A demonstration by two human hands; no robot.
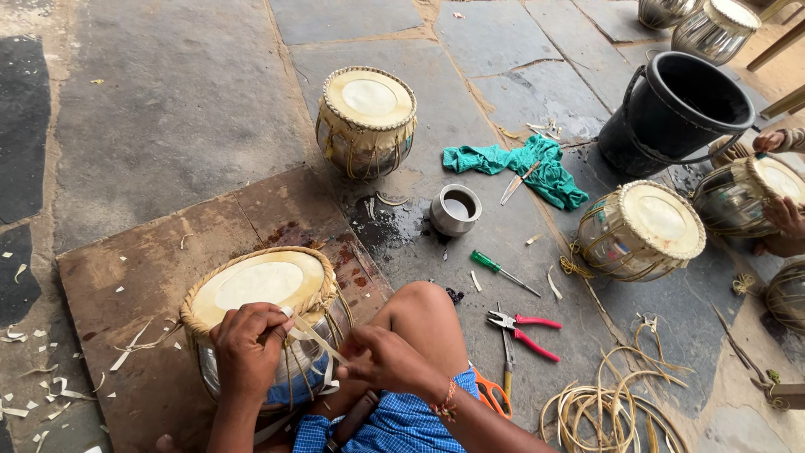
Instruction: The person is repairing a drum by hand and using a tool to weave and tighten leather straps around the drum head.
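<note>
We lace a drum on the stone floor, both hands closed on its pale strap.

The drum (pixel 262 289) stands on a wooden board (pixel 126 277) just left of our bent knee; our left hand (pixel 246 346) curls over its near rim, pinching the strap (pixel 312 335), while our right hand (pixel 381 361), fist-like, grips the same strap just beside the shell. Around us we count three more laced drums: one (pixel 366 120) ahead, one (pixel 641 229) to the right, one (pixel 755 195) held by another person's hands. Also one metal cup (pixel 455 209), one green cloth (pixel 520 168), one screwdriver (pixel 503 273), one red-handled pliers (pixel 524 327), one black bucket (pixel 675 113).
</note>
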